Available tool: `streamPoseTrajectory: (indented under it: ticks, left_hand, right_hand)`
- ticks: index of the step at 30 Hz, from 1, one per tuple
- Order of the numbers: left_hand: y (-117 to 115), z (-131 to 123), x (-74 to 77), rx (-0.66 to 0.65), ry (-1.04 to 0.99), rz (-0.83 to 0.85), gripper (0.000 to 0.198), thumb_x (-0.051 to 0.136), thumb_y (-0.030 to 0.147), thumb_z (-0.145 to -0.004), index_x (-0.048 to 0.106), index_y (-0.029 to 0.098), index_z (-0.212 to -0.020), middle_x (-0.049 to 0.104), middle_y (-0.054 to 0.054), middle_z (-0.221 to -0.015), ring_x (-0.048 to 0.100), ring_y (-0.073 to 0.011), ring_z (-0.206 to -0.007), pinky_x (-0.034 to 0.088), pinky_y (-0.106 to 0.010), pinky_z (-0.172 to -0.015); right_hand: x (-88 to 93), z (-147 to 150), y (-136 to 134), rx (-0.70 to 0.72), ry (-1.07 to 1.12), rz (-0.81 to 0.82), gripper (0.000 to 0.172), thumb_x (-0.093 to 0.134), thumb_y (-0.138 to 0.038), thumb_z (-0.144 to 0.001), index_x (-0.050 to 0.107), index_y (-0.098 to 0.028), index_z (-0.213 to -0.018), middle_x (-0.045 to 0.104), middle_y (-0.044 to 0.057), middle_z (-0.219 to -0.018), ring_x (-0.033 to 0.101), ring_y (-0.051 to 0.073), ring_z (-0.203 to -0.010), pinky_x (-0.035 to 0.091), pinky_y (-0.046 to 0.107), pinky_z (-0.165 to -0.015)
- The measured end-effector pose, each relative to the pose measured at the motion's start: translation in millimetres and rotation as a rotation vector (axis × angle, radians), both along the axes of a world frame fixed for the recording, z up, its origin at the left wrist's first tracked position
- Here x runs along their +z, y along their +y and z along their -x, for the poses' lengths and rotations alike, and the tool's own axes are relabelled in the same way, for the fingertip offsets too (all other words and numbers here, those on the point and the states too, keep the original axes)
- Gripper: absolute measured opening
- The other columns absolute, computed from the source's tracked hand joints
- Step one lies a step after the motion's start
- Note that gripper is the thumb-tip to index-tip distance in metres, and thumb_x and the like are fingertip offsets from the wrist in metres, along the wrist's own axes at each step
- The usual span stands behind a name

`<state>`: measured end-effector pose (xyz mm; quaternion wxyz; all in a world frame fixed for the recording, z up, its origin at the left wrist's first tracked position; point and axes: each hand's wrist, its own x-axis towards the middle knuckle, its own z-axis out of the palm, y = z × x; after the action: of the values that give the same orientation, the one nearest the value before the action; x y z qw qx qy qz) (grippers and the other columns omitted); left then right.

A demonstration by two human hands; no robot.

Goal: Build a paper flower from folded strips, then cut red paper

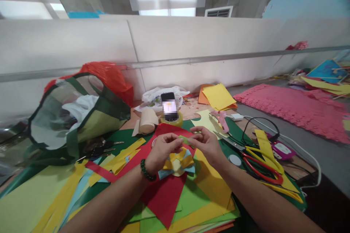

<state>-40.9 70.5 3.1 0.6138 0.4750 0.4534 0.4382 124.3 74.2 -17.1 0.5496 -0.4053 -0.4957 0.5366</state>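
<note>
My left hand (166,146) pinches a small green strip (185,139) of felt or paper between thumb and fingertips. At the strip's other end, my right hand (206,145) has thumb and forefinger closed, with the other fingers curled loosely. Just below both hands lies a yellow and light-blue folded bow (177,164) with a pale yellow centre. It rests on a red sheet (166,193), partly hidden by my left hand. Under that are stacked green sheets (194,194) and yellow-orange sheets (212,178).
Red-handled scissors (262,169), yellow-handled scissors (266,156) and a pink glue gun (221,121) are at right. A phone (170,107) leans behind a tape roll (175,121). Left are keys (102,147), cut strips (69,189) and a green bag (109,113). A white cable (300,149) crosses at right.
</note>
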Motion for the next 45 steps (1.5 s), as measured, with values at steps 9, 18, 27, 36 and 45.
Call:
streamPoseTrajectory:
  ticks: [9,18,27,36,45]
  left_hand:
    - [-3,-5,-6.7,0.03,-0.095,0.061,0.044,0.089,0.048,-0.047,0.067,0.013,-0.063,0.064,0.0,-0.061,0.058,-0.0111,-0.059,0.048,-0.024,-0.063]
    - [-4,-5,-7.3,-0.01,-0.02,0.031,0.044,0.085,0.053,-0.054,0.069,0.013,-0.067,0.064,-0.001,-0.061,0.058,-0.0114,-0.06,0.046,-0.022,-0.058]
    - [-2,0,-0.9,0.046,-0.043,0.046,0.049,0.085,0.054,-0.052,0.058,0.016,-0.065,0.061,0.003,-0.059,0.061,-0.0105,-0.06,0.046,-0.02,-0.056]
    - [-5,1,10.9,-0.065,-0.175,0.093,0.05,0.09,0.048,-0.05,0.057,0.015,-0.069,0.07,-0.001,-0.067,0.067,-0.0123,-0.063,0.05,-0.02,-0.06]
    - [-16,-7,4.4,-0.117,-0.075,-0.009,0.04,0.087,0.046,-0.055,0.064,0.014,-0.064,0.069,-0.003,-0.062,0.064,-0.0138,-0.06,0.05,-0.023,-0.059]
  right_hand:
    - [-1.5,3,-1,-0.022,0.0,-0.004,0.048,0.084,-0.046,-0.057,0.056,-0.022,-0.088,0.065,-0.004,-0.06,0.06,0.014,-0.057,0.047,0.029,-0.059]
    - [0.0,4,-2,-0.041,-0.065,-0.013,0.048,0.081,-0.046,-0.057,0.053,-0.021,-0.087,0.063,-0.005,-0.056,0.056,0.013,-0.052,0.045,0.027,-0.055]
    - [50.9,-30,-30,-0.017,-0.476,-0.149,0.029,0.07,-0.044,-0.069,0.059,-0.021,-0.083,0.067,0.0,-0.061,0.06,0.017,-0.057,0.045,0.028,-0.054]
    - [36.7,-148,-46,-0.135,-1.56,0.007,0.022,0.049,-0.034,-0.085,0.065,-0.018,-0.087,0.072,0.015,-0.095,0.068,0.031,-0.089,0.05,0.038,-0.072]
    - [33.6,-93,-64,-0.042,-0.782,-0.095,0.035,0.049,-0.054,-0.087,0.058,-0.022,-0.096,0.069,0.007,-0.093,0.065,0.022,-0.086,0.052,0.033,-0.073]
